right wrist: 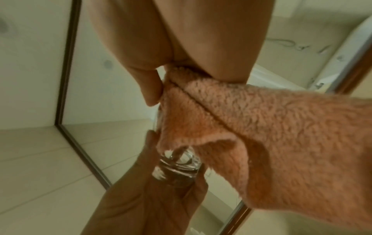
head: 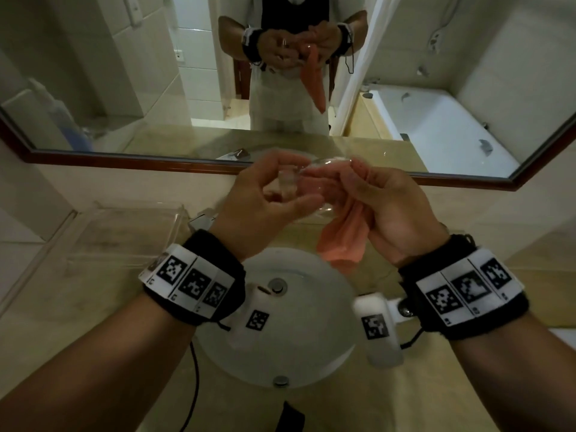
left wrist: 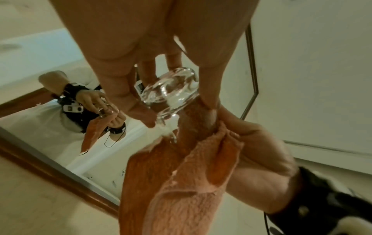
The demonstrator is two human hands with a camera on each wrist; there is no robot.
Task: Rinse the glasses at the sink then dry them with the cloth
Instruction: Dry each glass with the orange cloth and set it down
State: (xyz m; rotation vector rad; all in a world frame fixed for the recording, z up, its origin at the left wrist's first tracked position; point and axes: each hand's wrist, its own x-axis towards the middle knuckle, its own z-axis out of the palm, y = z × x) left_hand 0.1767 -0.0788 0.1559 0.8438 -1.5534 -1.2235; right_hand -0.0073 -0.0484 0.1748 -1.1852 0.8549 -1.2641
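Note:
A clear drinking glass point(head: 299, 185) lies on its side in the air above the sink, its thick base toward my left hand point(head: 268, 198), whose fingers and thumb grip that base. My right hand point(head: 374, 201) holds an orange terry cloth point(head: 343, 241) and pushes part of it into the mouth of the glass. The rest of the cloth hangs down over the basin. In the left wrist view the glass point(left wrist: 171, 93) shows its thick base, with the cloth point(left wrist: 181, 182) below it. The right wrist view shows the cloth point(right wrist: 261, 135) bunched against the glass point(right wrist: 177, 165).
A white round sink point(head: 311, 307) with a metal drain sits under the hands in a beige counter. A clear plastic tray point(head: 124, 235) stands on the counter at the left. A framed mirror point(head: 124, 73) fills the wall ahead and reflects a bathtub.

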